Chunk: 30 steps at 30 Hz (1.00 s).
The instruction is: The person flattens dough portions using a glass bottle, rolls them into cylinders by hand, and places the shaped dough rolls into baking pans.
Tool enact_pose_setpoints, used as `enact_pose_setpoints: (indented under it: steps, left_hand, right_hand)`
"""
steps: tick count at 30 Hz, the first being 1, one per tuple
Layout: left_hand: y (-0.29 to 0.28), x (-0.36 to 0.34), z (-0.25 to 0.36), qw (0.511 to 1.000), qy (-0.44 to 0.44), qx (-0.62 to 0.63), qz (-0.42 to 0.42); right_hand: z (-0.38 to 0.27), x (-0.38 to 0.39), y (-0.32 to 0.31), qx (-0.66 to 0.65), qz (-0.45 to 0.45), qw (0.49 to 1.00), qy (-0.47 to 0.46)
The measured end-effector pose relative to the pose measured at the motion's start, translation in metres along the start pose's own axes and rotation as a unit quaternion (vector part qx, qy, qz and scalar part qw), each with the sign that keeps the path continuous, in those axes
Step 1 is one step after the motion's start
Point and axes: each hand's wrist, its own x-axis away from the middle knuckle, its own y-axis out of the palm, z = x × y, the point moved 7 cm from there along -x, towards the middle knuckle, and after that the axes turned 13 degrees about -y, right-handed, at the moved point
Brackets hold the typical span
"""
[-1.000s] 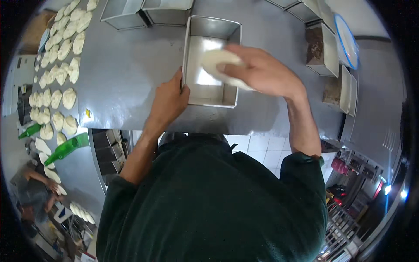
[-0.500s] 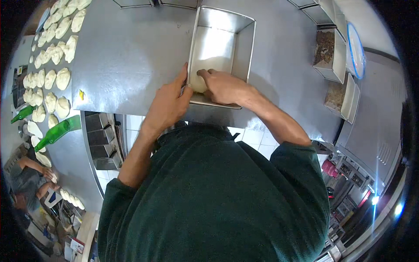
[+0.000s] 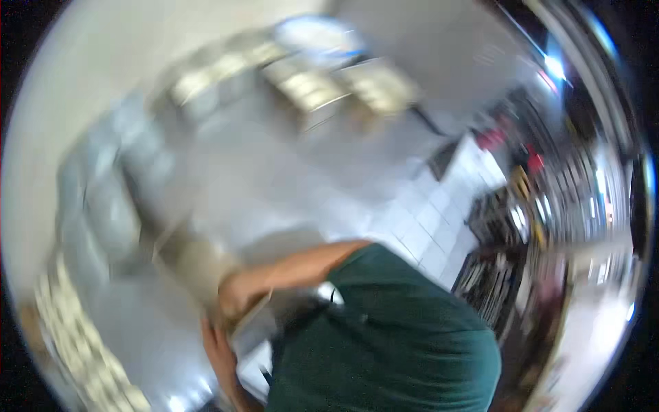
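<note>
The whole view is smeared by motion. A rectangular metal loaf pan (image 3: 192,264) stands on the grey table at the lower left, its long side running up and left. My right hand (image 3: 235,296) is down inside its near end, and its fingers are hidden or blurred. Beside the pan's near left corner is my left hand (image 3: 216,343), with blurred fingers along the outer wall; how firmly they hold it cannot be made out. The pale dough seen earlier under my right hand is hidden now.
More grey metal pans (image 3: 113,213) stand at the left. Filled pans (image 3: 305,86) sit along the far edge, near a round blue-rimmed item (image 3: 319,38). Rows of pale dough pieces (image 3: 86,343) lie at the lower left. Tiled floor (image 3: 419,230) and a dark rack (image 3: 491,281) are at the right.
The view has swung to the right, so the pan and both hands now appear lower left. My right hand still reaches into the pan, and the left stays beside it.
</note>
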Motion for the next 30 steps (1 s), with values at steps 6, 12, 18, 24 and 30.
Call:
enact_pose_setpoints:
  steps: [6,12,18,24,30]
  left_hand:
    - [0.03,-0.066,-0.048,0.987,0.081,0.111,-0.081]
    - [0.018,-0.088,-0.09,0.978,0.119,0.159,-0.066]
    - [0.009,-0.061,-0.054,0.972,0.091,0.146,-0.161]
    - [0.016,-0.026,-0.032,0.947,0.085,0.229,-0.207]
    - [-0.074,-0.024,-0.182,0.968,0.122,0.217,-0.034]
  right_hand:
    - [0.007,-0.032,0.009,0.005,-0.187,0.943,0.275]
    - [-0.012,-0.066,0.009,-0.013,-0.299,0.897,0.325]
    - [0.039,-0.075,0.048,0.003,-0.291,0.879,0.377]
    - [0.098,-0.019,0.009,0.04,-0.173,0.855,0.488]
    - [-0.134,-0.094,-0.136,0.175,0.259,0.856,0.412]
